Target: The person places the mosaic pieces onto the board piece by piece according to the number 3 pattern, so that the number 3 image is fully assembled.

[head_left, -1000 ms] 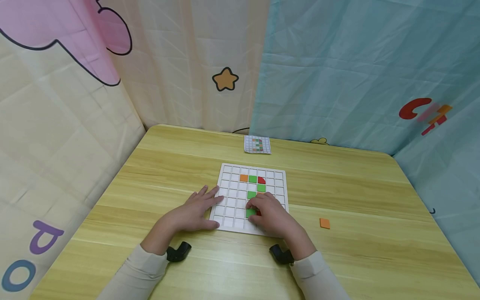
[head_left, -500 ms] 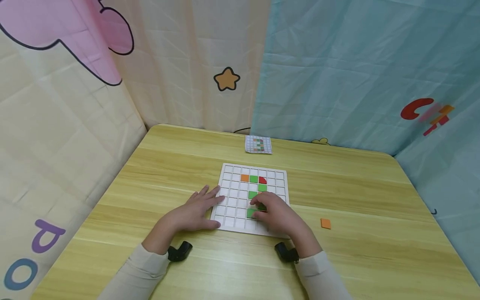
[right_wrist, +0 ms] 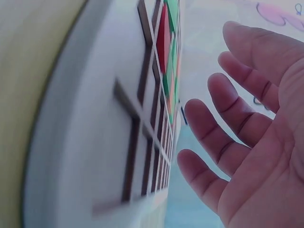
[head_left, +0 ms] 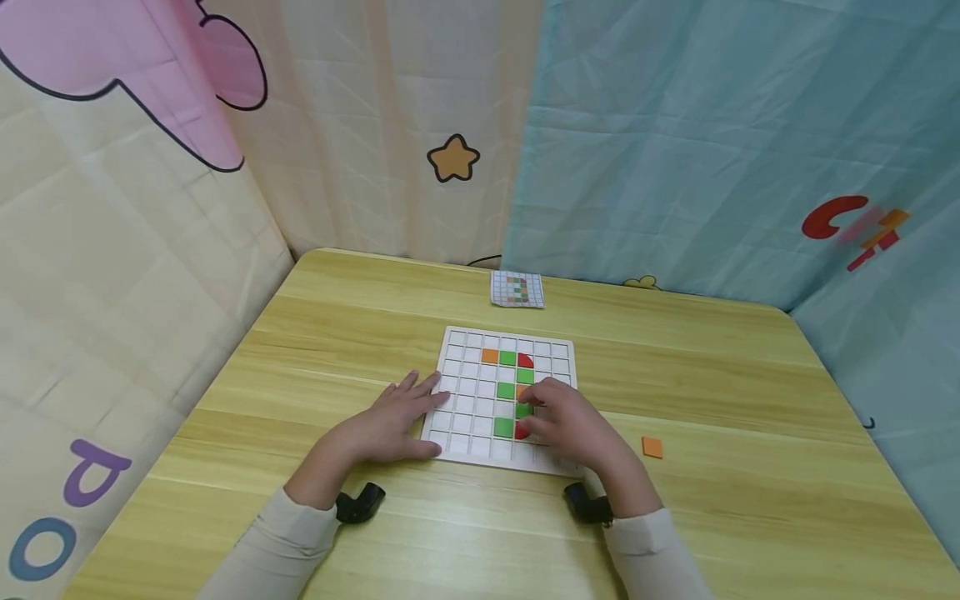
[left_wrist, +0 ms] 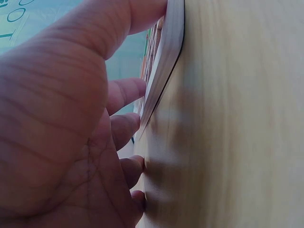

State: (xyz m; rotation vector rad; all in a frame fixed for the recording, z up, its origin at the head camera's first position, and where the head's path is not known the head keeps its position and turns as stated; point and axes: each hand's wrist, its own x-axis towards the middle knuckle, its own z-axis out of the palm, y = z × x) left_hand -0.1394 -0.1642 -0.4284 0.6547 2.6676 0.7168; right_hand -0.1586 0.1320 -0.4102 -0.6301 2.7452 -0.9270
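A white grid board (head_left: 461,417) lies mid-table, with several green tiles (head_left: 504,427), orange tiles (head_left: 490,356) and red quarter-round tiles (head_left: 525,361) set in its squares. My left hand (head_left: 386,429) rests at the board's left edge, fingers spread; in the left wrist view the thumb and two fingers are at the rim. Over the board's right part hovers my right hand (head_left: 573,429), its fingers loosely bent and nothing between them. The right wrist view shows those fingertips (right_wrist: 194,111) apart from the board, and a red tile (right_wrist: 164,45) in the grid. My right hand covers some right-side squares.
One loose orange tile (head_left: 652,447) lies on the wooden table (head_left: 750,467), right of the board. A small card (head_left: 517,289) with a printed grid pattern sits near the back edge. Curtains (head_left: 645,125) hang behind and beside the table.
My right hand has drawn back to the right and lifted off the tiles, uncovering the lower red tile and a green one above it. My left hand stays put.
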